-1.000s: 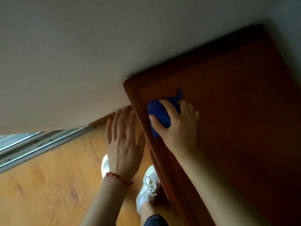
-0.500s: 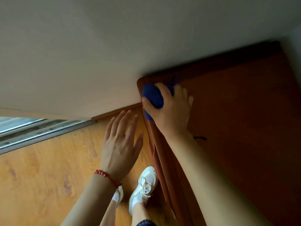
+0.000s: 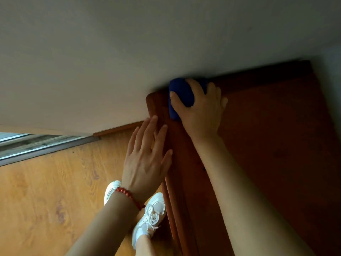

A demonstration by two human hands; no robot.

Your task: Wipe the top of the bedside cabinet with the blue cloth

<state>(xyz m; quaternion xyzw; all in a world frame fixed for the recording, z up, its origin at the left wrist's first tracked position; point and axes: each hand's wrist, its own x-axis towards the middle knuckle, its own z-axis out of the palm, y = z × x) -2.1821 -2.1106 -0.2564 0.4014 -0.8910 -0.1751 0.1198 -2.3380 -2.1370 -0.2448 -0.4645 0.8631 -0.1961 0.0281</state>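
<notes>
My right hand (image 3: 200, 109), gripping the blue cloth (image 3: 180, 97), has moved to the cabinet top's (image 3: 276, 135) eleven-o'clock corner, probably its last edge; my left hand (image 3: 145, 159) stays open.

The reddish wooden cabinet top (image 3: 276, 145) carries the bunched blue cloth (image 3: 180, 95) at its far left corner, against the wall.
</notes>
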